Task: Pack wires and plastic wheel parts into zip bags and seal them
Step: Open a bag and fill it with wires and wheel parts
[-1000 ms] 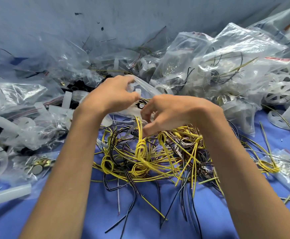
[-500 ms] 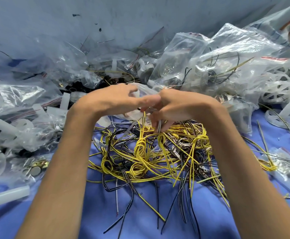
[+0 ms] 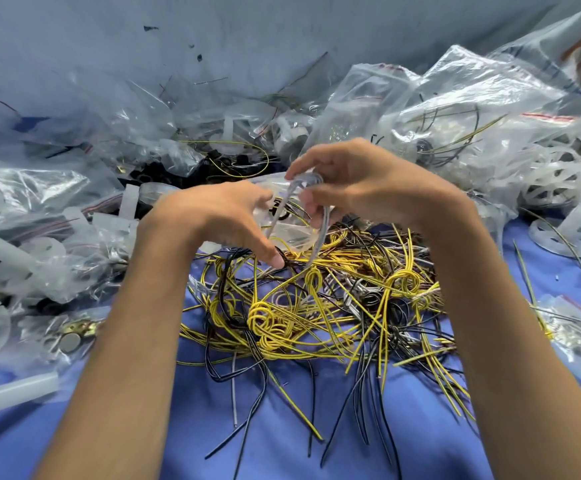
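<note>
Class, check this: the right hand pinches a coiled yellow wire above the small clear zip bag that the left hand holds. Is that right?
Not quite. In the head view the coiled wire that the right hand pinches is pale grey, not yellow; the yellow wires lie on the blue cloth below. The left hand does hold the small clear zip bag.

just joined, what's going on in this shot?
A person is bagging wires by hand. The left hand holds a small clear zip bag above the wire pile. The right hand pinches a looped grey wire at what looks like the bag's mouth. The bag is not yet sealed. Filled bags and white plastic wheels lie heaped behind, on the blue surface.
</note>
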